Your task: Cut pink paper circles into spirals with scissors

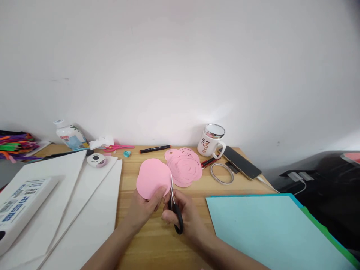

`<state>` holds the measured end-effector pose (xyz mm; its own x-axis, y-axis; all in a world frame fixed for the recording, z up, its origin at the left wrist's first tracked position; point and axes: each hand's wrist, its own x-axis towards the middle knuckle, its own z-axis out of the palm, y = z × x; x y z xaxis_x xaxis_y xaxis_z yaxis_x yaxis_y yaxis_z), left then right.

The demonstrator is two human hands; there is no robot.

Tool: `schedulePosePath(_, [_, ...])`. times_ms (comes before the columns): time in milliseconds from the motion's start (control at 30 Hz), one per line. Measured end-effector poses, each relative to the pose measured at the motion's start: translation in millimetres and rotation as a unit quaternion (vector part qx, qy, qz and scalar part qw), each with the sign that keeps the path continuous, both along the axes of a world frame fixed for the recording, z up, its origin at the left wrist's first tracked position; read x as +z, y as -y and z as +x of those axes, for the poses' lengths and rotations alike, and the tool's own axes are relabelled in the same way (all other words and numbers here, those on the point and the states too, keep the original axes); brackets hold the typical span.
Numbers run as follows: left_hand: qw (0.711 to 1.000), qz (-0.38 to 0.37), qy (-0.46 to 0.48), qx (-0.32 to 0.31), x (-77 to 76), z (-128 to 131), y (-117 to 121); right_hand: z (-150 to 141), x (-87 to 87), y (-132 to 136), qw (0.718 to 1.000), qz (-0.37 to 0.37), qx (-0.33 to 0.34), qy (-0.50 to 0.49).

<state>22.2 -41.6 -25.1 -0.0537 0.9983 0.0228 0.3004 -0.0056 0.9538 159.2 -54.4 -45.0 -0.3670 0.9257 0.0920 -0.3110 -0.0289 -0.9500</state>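
Left hand (149,204) grips pink paper's (153,177) lower edge.

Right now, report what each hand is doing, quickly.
Left hand: closed, pinching the pink paper shape.
Right hand: closed on the black-handled scissors, blades at the paper's edge.

- Left of the white mug (206,147): pink paper cutouts (185,167) in the way.
- Right: smartphone (240,163) beside it.
- Front-right: tape roll (222,183).
- Front: a narrow bare-tabletop (203,184) lane between cutouts and tape roll.
- Above: open air.
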Motion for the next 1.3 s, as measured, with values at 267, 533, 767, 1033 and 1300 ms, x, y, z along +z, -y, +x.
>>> schedulePosePath(267, [1.000, -0.018, 0.000, -0.012, 0.5, -3, -2, 0, 5.0, -2, 0.999, -0.001, 0.007, -0.031])
schedulePosePath(533, [0.997, -0.046, 0.046, -0.037, 1.3, 0, -2, -3, 5.4, 1, 0.999, 0.006, -0.030, -0.014])
schedulePosePath(767, [0.996, -0.053, 0.060, -0.044, -2.3, -2, -3, -3, -3.0, 2, 0.998, -0.039, -0.039, -0.001])
schedulePosePath(1033, [0.998, -0.058, 0.019, -0.024, 6.3, -2, -2, -3, 3.7, 2, 0.999, -0.013, -0.033, 0.010])
schedulePosePath(1300, [0.994, -0.085, 0.042, -0.051, 8.3, -2, -3, -2, 6.7, 1, 0.999, -0.007, -0.041, 0.002])
